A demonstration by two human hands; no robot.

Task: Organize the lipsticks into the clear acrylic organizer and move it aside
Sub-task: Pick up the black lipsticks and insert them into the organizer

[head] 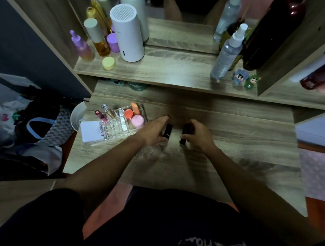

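At the far left of the wooden desk (178, 159) sits the clear acrylic organizer (120, 128), close to the desk's left edge, with a white card (91, 133), a red-capped tube (101, 116) and a clear-topped one (108, 110) in it, plus an orange puff (128, 113) and a pink puff (138, 121) at its right end. Several small slots between them look empty. Just right of it, my left hand (154, 130) is closed around a black lipstick (167, 130), and my right hand (198, 134) is closed around a second black lipstick (185, 134), both low over the desk. I judge this the pick-up step: next each tube must go upright and travel left into a free slot. The desk to the right is bare, while the left edge drops to a bag (45, 125), so moving the tray aside needs care there.
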